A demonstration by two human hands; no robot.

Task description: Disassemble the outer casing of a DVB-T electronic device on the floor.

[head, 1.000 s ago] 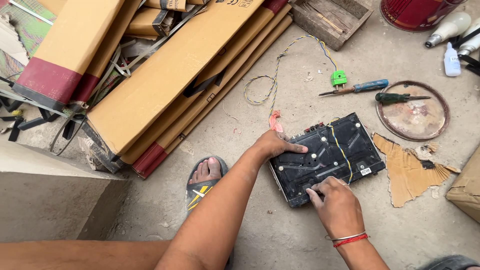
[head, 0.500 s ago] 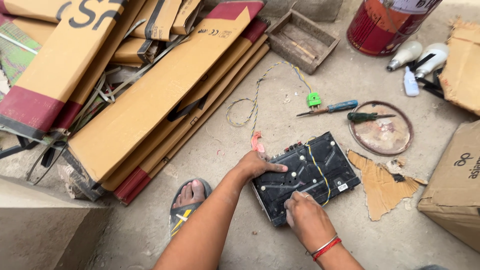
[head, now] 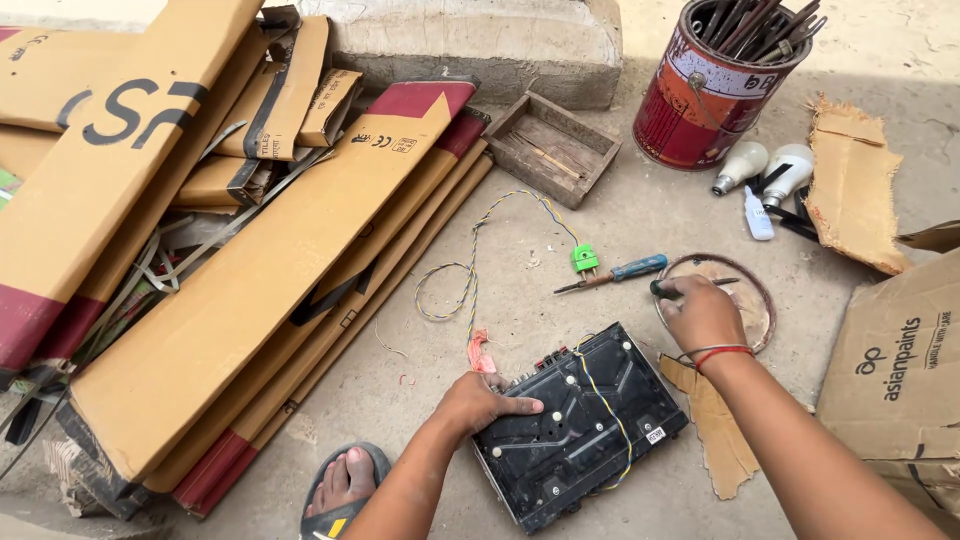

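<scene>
On the concrete floor (head: pixel 600 230), near the lower middle of the view, a black electronic unit (head: pixel 580 425) is lying flat with a yellow wire running across its casing. The left hand (head: pixel 480 405) is pressing down on the unit's near-left corner, fingers spread flat and grasping nothing, apparently steadying it against sliding. The right hand (head: pixel 700 312) is reaching to a round metal lid (head: pixel 755 300) just beyond the unit and is closing around a green-handled screwdriver (head: pixel 668 291) lying there; the lid seems to be serving as a tray for small tools. A blue-handled screwdriver (head: pixel 612 273) is lying just left of the lid, beside a green plug (head: pixel 585 259) whose twisted cord (head: pixel 460 290) is looping back toward the unit. A torn cardboard scrap (head: pixel 722 435) is lying beside the unit's right edge. Farther out, a small wooden box (head: pixel 550 148), a red tin of rods (head: pixel 715 90) and two light bulbs (head: pixel 765 168) are standing, with flattened cartons (head: pixel 280 290) stacked at left.
</scene>
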